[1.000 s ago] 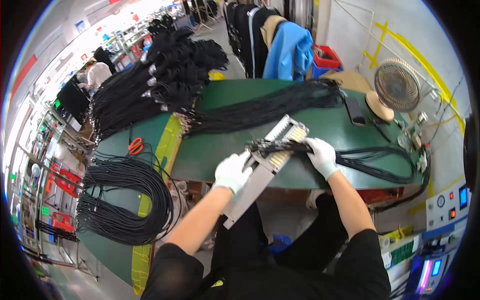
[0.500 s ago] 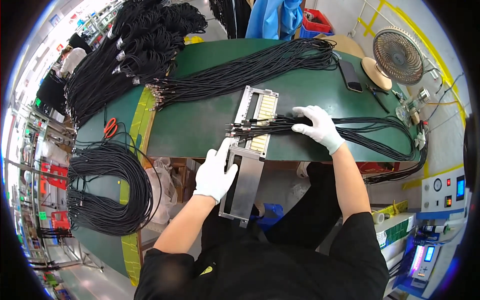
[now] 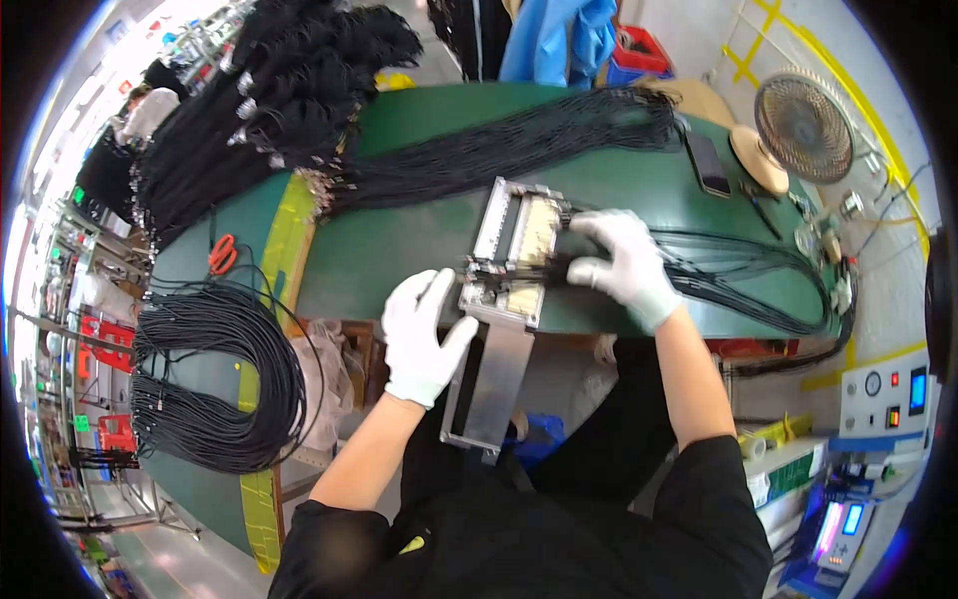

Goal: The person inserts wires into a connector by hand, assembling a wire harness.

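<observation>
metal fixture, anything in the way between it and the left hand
Nothing visible stands between the left hand and the metal fixture. The hand is open beside the fixture's left edge; whether its thumb touches it is unclear.

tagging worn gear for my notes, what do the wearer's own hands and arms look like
The left hand and right hand wear matching white fabric gloves with snug cuffs at the wrists. The forearms are bare up to black sleeves that end near the elbows. No watch or bracelet shows.
</observation>
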Demonstrator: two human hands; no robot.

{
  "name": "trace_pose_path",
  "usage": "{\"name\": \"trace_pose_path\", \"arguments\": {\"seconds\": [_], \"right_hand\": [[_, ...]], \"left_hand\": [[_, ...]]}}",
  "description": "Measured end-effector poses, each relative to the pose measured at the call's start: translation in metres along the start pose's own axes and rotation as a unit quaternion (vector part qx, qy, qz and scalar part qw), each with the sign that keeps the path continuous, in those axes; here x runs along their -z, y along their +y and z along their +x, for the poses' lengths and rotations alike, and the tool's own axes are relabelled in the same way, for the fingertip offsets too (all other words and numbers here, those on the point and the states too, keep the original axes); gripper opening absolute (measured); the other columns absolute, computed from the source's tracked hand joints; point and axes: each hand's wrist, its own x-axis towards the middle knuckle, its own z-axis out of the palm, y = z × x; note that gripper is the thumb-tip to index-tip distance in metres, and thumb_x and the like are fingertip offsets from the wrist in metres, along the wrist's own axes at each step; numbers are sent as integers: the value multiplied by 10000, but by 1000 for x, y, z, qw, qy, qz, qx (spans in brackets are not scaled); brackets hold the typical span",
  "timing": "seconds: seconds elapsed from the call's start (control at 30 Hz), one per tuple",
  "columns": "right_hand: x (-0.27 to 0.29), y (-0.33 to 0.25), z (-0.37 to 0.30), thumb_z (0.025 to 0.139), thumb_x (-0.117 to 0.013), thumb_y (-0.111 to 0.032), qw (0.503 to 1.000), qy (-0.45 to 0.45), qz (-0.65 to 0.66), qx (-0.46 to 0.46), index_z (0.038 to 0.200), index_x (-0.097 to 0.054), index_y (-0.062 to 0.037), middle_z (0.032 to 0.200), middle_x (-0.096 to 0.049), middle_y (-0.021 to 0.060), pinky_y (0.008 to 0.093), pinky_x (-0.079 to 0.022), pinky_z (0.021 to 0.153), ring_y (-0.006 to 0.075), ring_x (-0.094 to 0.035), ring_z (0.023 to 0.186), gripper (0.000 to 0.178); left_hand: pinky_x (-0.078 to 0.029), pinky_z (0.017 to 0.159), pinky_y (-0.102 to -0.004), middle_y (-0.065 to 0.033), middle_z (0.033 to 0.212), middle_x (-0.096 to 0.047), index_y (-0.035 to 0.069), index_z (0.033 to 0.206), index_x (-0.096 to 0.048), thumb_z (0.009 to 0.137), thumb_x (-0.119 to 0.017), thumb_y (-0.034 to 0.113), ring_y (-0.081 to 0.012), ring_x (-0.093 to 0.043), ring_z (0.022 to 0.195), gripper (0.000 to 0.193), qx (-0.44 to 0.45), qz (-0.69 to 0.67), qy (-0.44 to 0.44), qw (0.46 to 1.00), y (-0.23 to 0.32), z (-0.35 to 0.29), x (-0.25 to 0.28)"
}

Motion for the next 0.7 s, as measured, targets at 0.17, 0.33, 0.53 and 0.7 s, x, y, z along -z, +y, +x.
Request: {"name": "trace_pose_path", "arguments": {"seconds": [0.17, 0.33, 0.53, 0.7], "right_hand": [[-28, -5, -12, 720, -783, -305, 991, -113, -18, -63, 1053, -672, -101, 924, -663, 85, 392, -448, 864, 300, -587, 951, 406], [-23, 11, -19, 766, -754, -319, 988, -117, 54, -90, 966, -699, -79, 868, -668, 112, 412, -487, 809, 319, -620, 908, 317], [-22, 10, -19, 779, -753, -324, 989, -106, 3, -108, 981, -705, -72, 890, -677, 115, 415, -501, 806, 316, -629, 907, 326], [-22, 19, -18, 801, -730, -331, 985, -98, 77, -122, 968, -717, -56, 882, -683, 145, 416, -500, 806, 329, -637, 902, 322]], "left_hand": [[-235, 1164, -498, -198, 1432, -467, 75, 1441, -457, 772, -729, 469, -374, -398, 1356, 823, -34, -20, -93, 995, -4, 21, -35], [-254, 1169, -483, -191, 1402, -500, 80, 1427, -480, 795, -680, 546, -348, -441, 1327, 810, -51, -31, -81, 995, 4, 16, -37], [-261, 1147, -538, -236, 1341, -538, 63, 1294, -616, 868, -636, 464, -383, -502, 1256, 586, -47, -2, 12, 999, 19, -7, -46], [-243, 1148, -562, -265, 1363, -503, 54, 1282, -617, 897, -607, 441, -396, -469, 1287, 546, -1, 20, 44, 999, 30, -14, -59]]}}
